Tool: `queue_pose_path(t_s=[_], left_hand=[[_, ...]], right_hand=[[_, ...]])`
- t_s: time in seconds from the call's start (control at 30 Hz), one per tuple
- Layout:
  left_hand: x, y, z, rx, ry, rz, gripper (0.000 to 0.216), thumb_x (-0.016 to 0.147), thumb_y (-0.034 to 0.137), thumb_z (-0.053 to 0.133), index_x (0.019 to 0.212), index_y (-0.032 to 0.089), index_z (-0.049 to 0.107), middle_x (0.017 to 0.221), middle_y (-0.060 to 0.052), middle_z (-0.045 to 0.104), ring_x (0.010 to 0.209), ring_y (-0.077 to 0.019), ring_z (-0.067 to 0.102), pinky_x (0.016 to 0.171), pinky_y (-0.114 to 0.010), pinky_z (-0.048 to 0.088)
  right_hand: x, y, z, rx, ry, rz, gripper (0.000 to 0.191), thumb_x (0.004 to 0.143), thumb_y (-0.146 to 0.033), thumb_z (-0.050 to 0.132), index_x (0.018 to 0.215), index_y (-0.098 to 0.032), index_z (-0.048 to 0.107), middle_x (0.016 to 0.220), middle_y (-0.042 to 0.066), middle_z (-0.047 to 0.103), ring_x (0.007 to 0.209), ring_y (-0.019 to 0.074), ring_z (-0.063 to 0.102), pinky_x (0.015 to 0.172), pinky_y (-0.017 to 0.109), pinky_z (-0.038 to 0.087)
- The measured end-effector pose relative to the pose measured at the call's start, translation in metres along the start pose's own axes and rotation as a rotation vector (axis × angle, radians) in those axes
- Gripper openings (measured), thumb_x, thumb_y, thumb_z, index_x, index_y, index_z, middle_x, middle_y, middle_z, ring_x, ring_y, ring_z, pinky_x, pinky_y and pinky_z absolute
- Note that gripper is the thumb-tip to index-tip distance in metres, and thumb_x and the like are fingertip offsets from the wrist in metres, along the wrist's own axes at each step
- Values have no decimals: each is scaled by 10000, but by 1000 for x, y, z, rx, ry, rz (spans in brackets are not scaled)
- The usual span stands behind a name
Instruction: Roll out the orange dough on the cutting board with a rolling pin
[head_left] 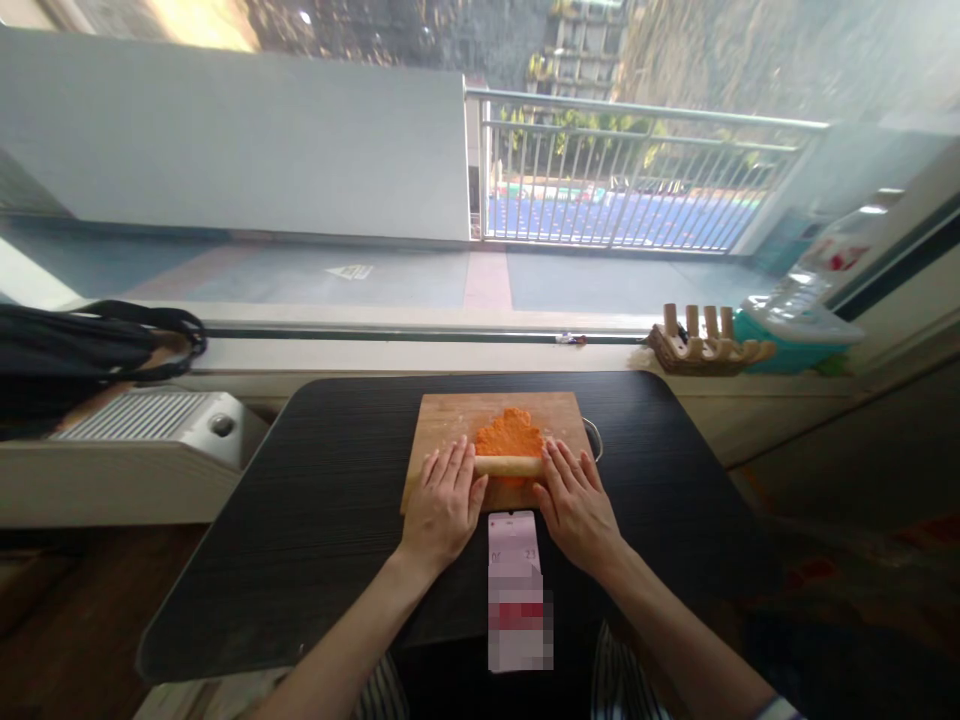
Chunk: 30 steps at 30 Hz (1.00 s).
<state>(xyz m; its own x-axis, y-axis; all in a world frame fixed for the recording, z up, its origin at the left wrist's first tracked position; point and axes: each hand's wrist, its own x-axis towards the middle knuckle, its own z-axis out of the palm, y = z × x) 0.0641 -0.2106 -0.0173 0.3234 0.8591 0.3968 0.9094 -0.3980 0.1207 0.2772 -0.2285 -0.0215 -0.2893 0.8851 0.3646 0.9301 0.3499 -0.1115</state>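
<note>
1. Toward the far edge of the dark worktop [300, 540], in the head view, lies a wooden cutting board [442, 420], set about midway between the left and right edges.
2. On this board, nearer its far edge, an orange sheet of dough [510, 432] is spread flat with an uneven outline; a small bit of orange also shows on the near side of the rolling pin [508, 467].
3. The pin, pale and wooden, lies crosswise over the near part of the dough, roughly parallel to the board's near edge.
4. Left hand [442, 505]: flattened, fingers straight and close together, laid over the pin's left end without curling round it; the thumb points inward.
5. Right hand [581, 505]: likewise flat and outstretched, fingertips on the pin's right end, palm toward the board's near right corner.
6. Beyond the board's right edge, a metal loop handle [598, 438] sticks out.
7. Between the forearms, a smartphone [514, 535] runs from just beside the board's near edge toward the worktop's near edge, its lower part pixelated.
8. Past the worktop's far right corner, a wooden peg rack [705, 350] sits on the windowsill [420, 355] beside a turquoise container [795, 345].
</note>
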Motion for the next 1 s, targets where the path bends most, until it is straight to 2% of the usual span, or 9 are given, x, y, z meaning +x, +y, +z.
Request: queue_pose_path(t_s=[0.13,0.27,0.37,0.43,0.53,0.67,0.83,1.0], left_hand=[[-14,2,-16,-50,32,36,425,952,321,340,1222,123,601,1287,-126,600,1231,-255,529,1068,-443,362],[-8,1,-29,-120,21,-6,376,963,297,319,1029,182,672,1114,-70,701,1050,-217,614,942,-389,425],[6,1,-26,-89,-23,-106,382,969,321,310,879,198,661,946,-54,723,895,-217,620,826,-379,423],[15,2,-19,-31,-49,-154,375,967,325,304,883,202,649,919,-56,716,853,-226,609,781,-382,408],[22,2,-9,21,-44,-179,355,959,311,306,978,194,641,1036,-76,699,926,-244,601,786,-391,399],[19,-1,0,1,-30,-173,380,956,312,303,1086,165,629,1200,-103,648,1071,-263,573,880,-410,410],[16,-5,3,5,-50,-175,426,947,310,294,1124,113,627,1323,-158,566,1206,-286,512,1018,-420,381],[22,-7,6,30,-14,-187,439,944,328,309,1187,107,600,1355,-165,539,1257,-287,486,1058,-433,353]], right_hand=[[-21,-3,-3,8,33,-37,461,976,-292,357,1394,-119,445,1442,107,439,1372,217,353,1145,423,263],[-30,-4,-5,12,57,-69,446,965,-263,371,1374,-116,473,1431,105,456,1361,221,373,1141,425,285],[-29,-3,-6,19,64,-73,442,956,-248,378,1367,-128,484,1406,102,493,1343,221,402,1139,429,296],[-28,-3,-6,16,68,-70,447,949,-242,384,1374,-139,478,1393,104,510,1332,225,417,1135,440,304],[-29,-4,-7,12,66,-65,456,943,-245,392,1379,-136,467,1388,107,517,1324,230,425,1129,449,316],[-34,-8,-9,21,62,-64,451,933,-241,417,1366,-129,476,1372,114,533,1313,237,433,1125,452,326],[-27,-9,-12,68,72,-35,422,931,-273,429,1329,-160,509,1320,113,577,1273,240,475,1116,460,339],[-8,-4,-11,63,49,-16,359,953,-276,384,1228,-156,580,1350,127,551,1309,231,444,1116,453,327]])
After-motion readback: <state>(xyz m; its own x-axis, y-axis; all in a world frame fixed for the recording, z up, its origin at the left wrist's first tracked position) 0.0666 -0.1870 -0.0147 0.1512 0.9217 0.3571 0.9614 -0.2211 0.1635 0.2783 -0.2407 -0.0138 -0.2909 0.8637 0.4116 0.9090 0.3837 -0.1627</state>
